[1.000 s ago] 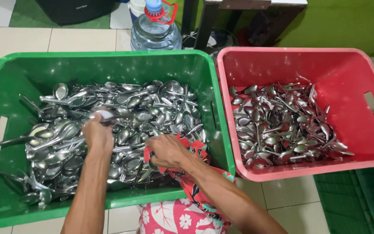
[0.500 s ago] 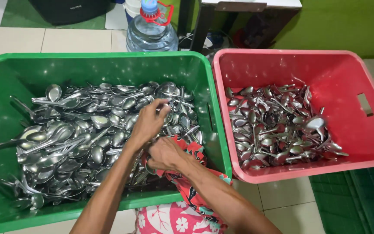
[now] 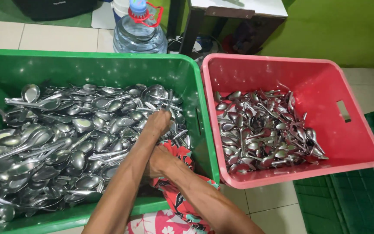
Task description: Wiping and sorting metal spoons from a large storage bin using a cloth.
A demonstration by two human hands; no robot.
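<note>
Through the head camera I see my left hand (image 3: 159, 121) reaching into the green crate (image 3: 187, 73), its fingers curled down among the spoons (image 3: 66, 138) at the right end of the heap; the fingertips are buried in the metal, so I cannot tell whether they are clenched on a spoon or just resting on them. Just below and nearer to me than that hand, my right hand (image 3: 159, 160) is clenched on a bunched red patterned cloth (image 3: 180, 154), which spills from under the fist toward the crate's right wall and down over its near rim. My two forearms cross close together, the left one lying over the near rim and the right one coming in from lower right. The spoons spread out to the left of both hands, filling most of the crate floor in a loose, tangled pile, bowls and handles pointing every way. To the right of my hands, touching the green crate's side, sits a red crate (image 3: 356, 143) with a smaller heap of spoons (image 3: 260, 130) on its floor, well apart from either hand. Beyond the hands, past the far rims, a clear water jug (image 3: 139, 34) with a blue cap stands on the tiled floor (image 3: 57, 39), beside a dark table leg (image 3: 191, 26).
</note>
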